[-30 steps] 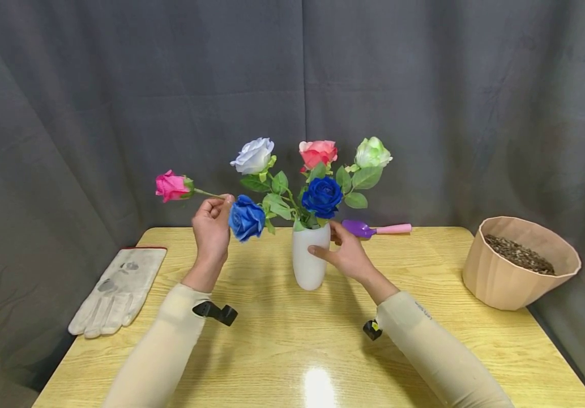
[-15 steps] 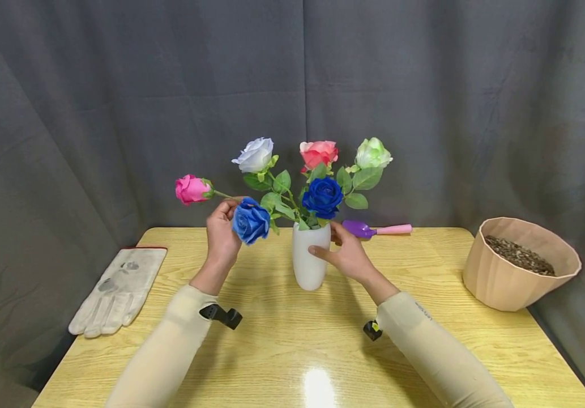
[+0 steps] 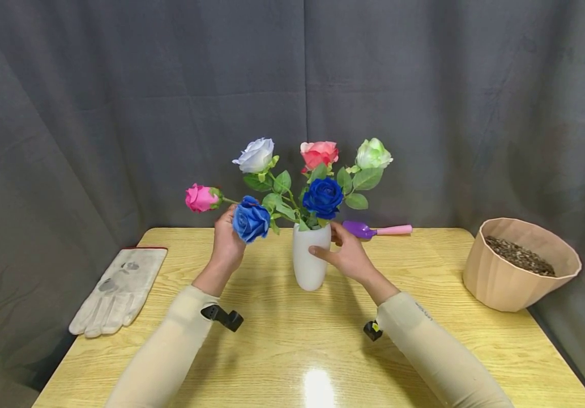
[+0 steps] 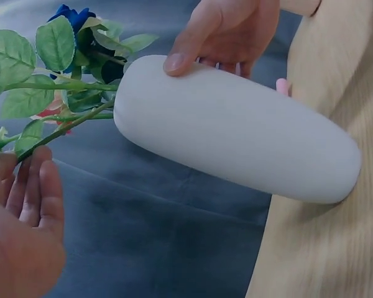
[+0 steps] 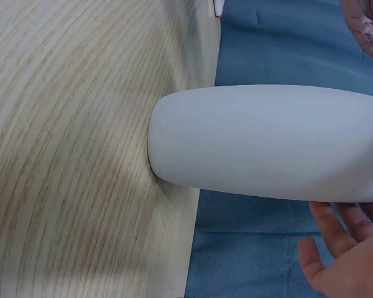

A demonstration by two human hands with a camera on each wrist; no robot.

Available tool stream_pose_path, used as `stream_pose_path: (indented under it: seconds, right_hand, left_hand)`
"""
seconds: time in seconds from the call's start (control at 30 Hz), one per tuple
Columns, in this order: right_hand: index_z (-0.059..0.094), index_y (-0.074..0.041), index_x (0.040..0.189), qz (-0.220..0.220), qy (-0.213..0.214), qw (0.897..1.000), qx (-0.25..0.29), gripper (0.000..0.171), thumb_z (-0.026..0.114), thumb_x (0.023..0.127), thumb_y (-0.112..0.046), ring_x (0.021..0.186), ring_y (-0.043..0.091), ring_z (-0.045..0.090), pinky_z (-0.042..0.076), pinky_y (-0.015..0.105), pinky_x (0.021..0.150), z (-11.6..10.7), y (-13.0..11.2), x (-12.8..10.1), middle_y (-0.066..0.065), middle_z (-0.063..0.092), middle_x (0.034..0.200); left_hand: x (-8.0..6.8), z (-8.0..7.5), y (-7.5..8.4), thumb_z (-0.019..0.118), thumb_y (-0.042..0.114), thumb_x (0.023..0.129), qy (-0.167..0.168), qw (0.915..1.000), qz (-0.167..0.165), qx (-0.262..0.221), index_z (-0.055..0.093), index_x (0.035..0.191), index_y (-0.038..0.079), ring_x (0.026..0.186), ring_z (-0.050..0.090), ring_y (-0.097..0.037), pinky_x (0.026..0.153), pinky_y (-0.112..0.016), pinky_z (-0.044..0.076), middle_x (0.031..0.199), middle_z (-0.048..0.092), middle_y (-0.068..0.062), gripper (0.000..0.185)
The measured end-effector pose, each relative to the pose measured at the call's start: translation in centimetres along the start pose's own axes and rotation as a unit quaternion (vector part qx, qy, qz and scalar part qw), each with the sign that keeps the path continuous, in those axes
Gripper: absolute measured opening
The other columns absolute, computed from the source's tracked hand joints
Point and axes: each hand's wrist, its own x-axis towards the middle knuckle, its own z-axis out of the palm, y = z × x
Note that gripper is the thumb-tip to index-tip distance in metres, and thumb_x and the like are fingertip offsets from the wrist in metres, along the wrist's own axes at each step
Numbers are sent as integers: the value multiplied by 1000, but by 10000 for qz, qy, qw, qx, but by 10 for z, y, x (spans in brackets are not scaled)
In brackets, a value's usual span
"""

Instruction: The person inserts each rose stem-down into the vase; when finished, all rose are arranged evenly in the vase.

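A white vase (image 3: 310,260) stands mid-table with several artificial roses in it: white (image 3: 255,155), coral (image 3: 319,153), pale green (image 3: 372,153), dark blue (image 3: 323,196) and blue (image 3: 250,220). My right hand (image 3: 342,250) grips the vase near its mouth, thumb in front and fingers behind. My left hand (image 3: 227,232), left of the vase, pinches the green stem of a pink rose (image 3: 200,198) whose bloom points left. In the left wrist view that stem (image 4: 62,127) runs from my left hand (image 4: 25,198) to the vase (image 4: 236,130) mouth. The right wrist view shows the vase (image 5: 267,143) with my right hand (image 5: 345,261) beside it.
A white work glove (image 3: 119,289) lies at the table's left edge. A purple trowel with a pink handle (image 3: 376,229) lies behind the vase. A beige pot of gravel (image 3: 521,263) stands at the right. A grey curtain hangs behind the wooden table (image 3: 292,340).
My left hand has carried the pink rose to the right and slightly down, closer to the vase. The right hand and the vase have stayed put.
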Motion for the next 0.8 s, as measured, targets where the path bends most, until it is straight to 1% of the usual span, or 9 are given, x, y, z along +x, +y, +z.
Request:
stream_pose_path:
  seconds: [0.1, 0.13, 0.4, 0.5, 0.63, 0.73, 0.8]
  right_hand:
    - [42, -15, 150, 34, -23, 10000, 46, 78, 80, 85, -36, 128, 35, 56, 43, 61, 109, 0, -1, 0, 14, 59, 138]
    - [42, -15, 150, 39, -29, 10000, 57, 78, 79, 85, -36, 128, 35, 56, 42, 61, 109, 0, -1, 0, 14, 58, 139]
    - [42, -17, 150, 25, -9, 10000, -31, 78, 79, 85, -39, 128, 34, 56, 43, 61, 109, -1, -2, 1, 12, 59, 137]
    - [42, -17, 150, 13, 8, 10000, -50, 79, 79, 84, -40, 128, 34, 56, 43, 61, 109, -1, -2, 1, 12, 59, 137]
    - [41, -16, 150, 18, 21, 10000, -55, 80, 79, 84, -42, 127, 34, 56, 43, 61, 109, -1, -2, 0, 12, 59, 137]
    - [41, -16, 150, 41, 8, 10000, -53, 81, 79, 84, -42, 126, 34, 56, 44, 61, 108, -1, -3, -1, 12, 59, 136]
    - [41, -15, 150, 46, 0, 10000, -51, 81, 79, 84, -42, 126, 34, 56, 44, 61, 108, -1, -3, -1, 12, 59, 137]
  left_hand:
    - [1, 1, -1, 42, 0, 100, 246, 9996, -124, -24, 64, 81, 17, 62, 54, -6, 53, -18, 39, 74, 63, 5, 33]
    - [2, 1, -2, 42, 0, 101, 279, 9995, -120, -32, 64, 81, 17, 61, 54, -6, 52, -18, 39, 73, 64, 5, 34]
    - [5, 2, -4, 44, -3, 100, 273, 9995, 50, -130, 69, 84, 18, 57, 57, -6, 49, -18, 40, 69, 66, 5, 35]
    - [7, 2, -5, 43, 2, 102, 136, 9998, 52, -165, 70, 87, 17, 57, 58, -6, 50, -19, 42, 69, 67, 5, 35]
    - [7, 2, -3, 42, 6, 104, -310, 9991, 42, -297, 71, 93, 14, 58, 59, -8, 51, -20, 46, 71, 67, 4, 32]
    - [4, 4, -1, 45, 4, 100, -625, 9974, -16, -372, 69, 95, 12, 58, 58, -8, 52, -20, 46, 71, 66, 4, 26]
    - [3, 5, 2, 47, 4, 98, -746, 9964, -76, -392, 67, 98, 8, 59, 57, -8, 53, -19, 45, 70, 65, 5, 21]
